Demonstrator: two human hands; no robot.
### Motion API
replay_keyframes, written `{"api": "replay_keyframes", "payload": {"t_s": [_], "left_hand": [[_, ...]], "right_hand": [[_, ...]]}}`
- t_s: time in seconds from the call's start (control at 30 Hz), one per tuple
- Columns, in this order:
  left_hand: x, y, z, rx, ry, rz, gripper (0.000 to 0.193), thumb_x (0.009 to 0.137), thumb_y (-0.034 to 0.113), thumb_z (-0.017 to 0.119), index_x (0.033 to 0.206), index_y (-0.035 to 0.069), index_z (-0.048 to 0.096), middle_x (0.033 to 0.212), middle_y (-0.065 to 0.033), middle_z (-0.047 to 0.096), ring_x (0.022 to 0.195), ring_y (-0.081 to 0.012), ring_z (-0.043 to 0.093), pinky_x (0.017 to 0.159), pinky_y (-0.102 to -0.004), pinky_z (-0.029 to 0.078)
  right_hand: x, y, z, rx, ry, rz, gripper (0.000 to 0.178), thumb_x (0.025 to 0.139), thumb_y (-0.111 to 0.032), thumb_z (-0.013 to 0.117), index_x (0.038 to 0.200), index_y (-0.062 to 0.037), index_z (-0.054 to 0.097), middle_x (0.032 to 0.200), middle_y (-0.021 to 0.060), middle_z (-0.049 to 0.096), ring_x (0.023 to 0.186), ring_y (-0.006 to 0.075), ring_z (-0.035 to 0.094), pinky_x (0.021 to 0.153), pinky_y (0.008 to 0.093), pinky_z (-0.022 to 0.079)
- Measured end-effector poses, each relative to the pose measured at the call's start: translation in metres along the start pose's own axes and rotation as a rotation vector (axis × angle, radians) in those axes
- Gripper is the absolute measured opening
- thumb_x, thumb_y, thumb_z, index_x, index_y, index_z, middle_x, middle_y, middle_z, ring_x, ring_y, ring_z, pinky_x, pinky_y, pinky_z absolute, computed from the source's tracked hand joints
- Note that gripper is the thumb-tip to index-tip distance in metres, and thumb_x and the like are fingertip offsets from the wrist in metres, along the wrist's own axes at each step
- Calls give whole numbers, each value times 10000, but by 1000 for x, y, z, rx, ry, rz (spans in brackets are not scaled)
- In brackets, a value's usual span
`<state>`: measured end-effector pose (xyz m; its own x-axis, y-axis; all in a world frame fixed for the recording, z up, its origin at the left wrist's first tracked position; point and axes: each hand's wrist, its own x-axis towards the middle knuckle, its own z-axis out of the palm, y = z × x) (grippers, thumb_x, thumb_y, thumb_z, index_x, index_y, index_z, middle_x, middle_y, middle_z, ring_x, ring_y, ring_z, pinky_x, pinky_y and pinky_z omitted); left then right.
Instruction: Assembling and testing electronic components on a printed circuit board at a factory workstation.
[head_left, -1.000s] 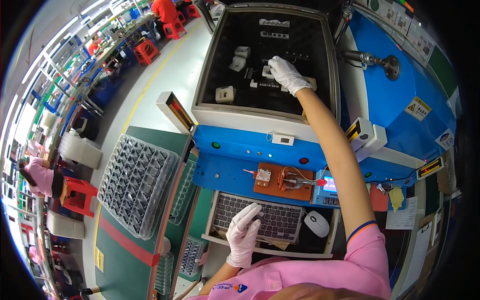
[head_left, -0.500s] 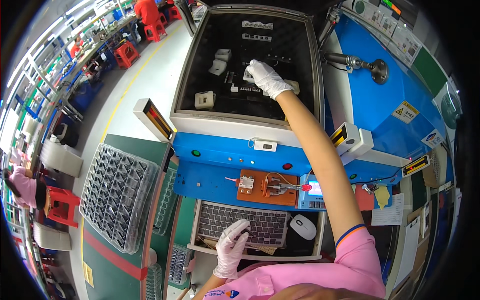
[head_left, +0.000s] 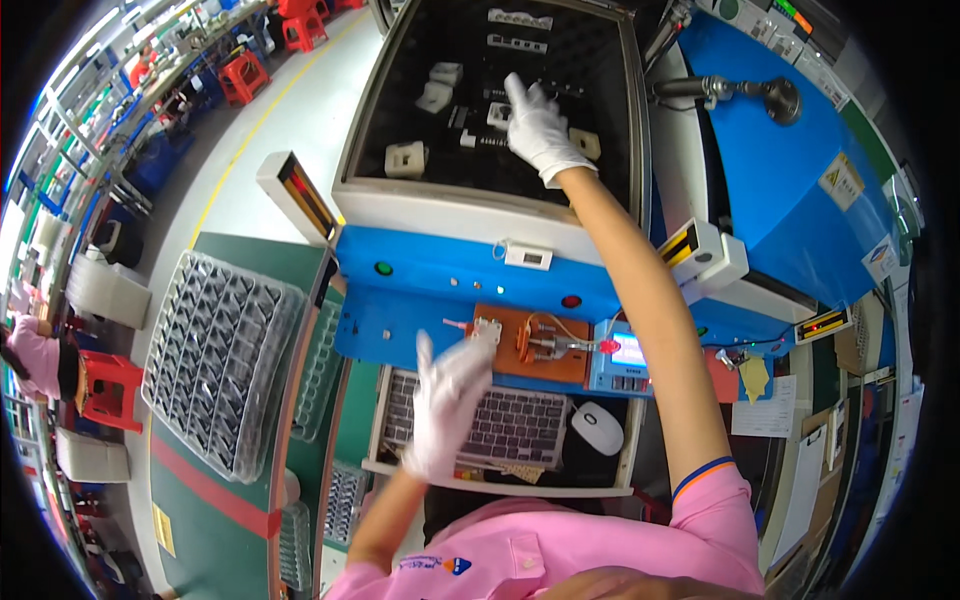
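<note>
My right hand (head_left: 540, 132), in a white glove, is over the black bed (head_left: 455, 185) of a blue machine. Its fingers look stretched and apart, partly blurred, with nothing visible in them. A small white square part (head_left: 498, 116) lies beside it on the bed. Nearer to me, my gloved left hand (head_left: 447, 405) is raised over the left part of the keyboard (head_left: 515, 428). Motion smears its fingers, which reach toward the metal block (head_left: 488, 331) on an orange fixture (head_left: 560, 350); whether they hold anything is unclear.
Pale blocks (head_left: 406, 159) and slotted strips (head_left: 517, 43) lie on the bed. Striped posts (head_left: 300, 198) flank its front. A clear tray of dark parts (head_left: 215, 365) is on the green table at left. A white mouse (head_left: 599, 428) sits right of the keyboard.
My left hand has risen from the keyboard's front edge toward the orange fixture. My right hand has lifted off the small white part, its fingers spreading. The whole view has shifted slightly.
</note>
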<state>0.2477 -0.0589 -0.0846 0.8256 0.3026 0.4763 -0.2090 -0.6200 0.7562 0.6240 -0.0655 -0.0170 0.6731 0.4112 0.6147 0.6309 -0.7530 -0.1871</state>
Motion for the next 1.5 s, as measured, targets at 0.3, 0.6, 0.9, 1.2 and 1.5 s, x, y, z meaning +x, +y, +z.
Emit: {"api": "replay_keyframes", "payload": {"t_s": [0.3, 0.6, 0.9, 1.2, 1.5], "left_hand": [[84, -69, -14, 161, 5, 9, 216, 955, 151, 643, 1159, 179, 706, 1192, 0, 693, 1170, -206, 623, 1194, -610, 49], [84, -65, -22, 113, -51, -73, 195, 951, 151, 646, 1136, 143, 708, 1194, -37, 678, 1183, -226, 602, 1185, -540, 181], [71, -8, -65, -131, 52, -287, 221, 918, 43, 657, 1135, 69, 685, 1184, -52, 682, 1099, -167, 625, 978, -337, 488], [-8, 19, -202, 117, 629, -332, 169, 892, 97, 717, 1057, 61, 720, 977, -66, 741, 900, -142, 691, 810, -306, 535], [-6, -3, -212, 826, 497, -616, 384, 849, 411, 767, 892, 33, 715, 796, -139, 702, 767, -250, 679, 728, -358, 515]], "right_hand": [[-194, 12, -137, 58, -115, -506, 201, 897, -127, 629, 1091, -79, 602, 984, 164, 617, 993, 372, 624, 836, 476, 497], [-206, 36, -122, 245, -426, -336, 222, 836, -157, 696, 973, -94, 533, 941, 136, 608, 901, 380, 640, 777, 480, 516], [-204, 51, -153, 686, -527, -194, 201, 918, -153, 664, 1085, -50, 623, 927, 120, 632, 887, 263, 627, 830, 355, 501], [-260, 61, -145, 859, -292, -284, 111, 960, -128, 642, 949, -18, 639, 885, 78, 631, 797, 233, 593, 755, 345, 482], [-260, 56, -146, 685, -170, -492, 153, 883, -46, 711, 785, -46, 594, 777, 81, 603, 725, 267, 568, 667, 393, 462]]}}
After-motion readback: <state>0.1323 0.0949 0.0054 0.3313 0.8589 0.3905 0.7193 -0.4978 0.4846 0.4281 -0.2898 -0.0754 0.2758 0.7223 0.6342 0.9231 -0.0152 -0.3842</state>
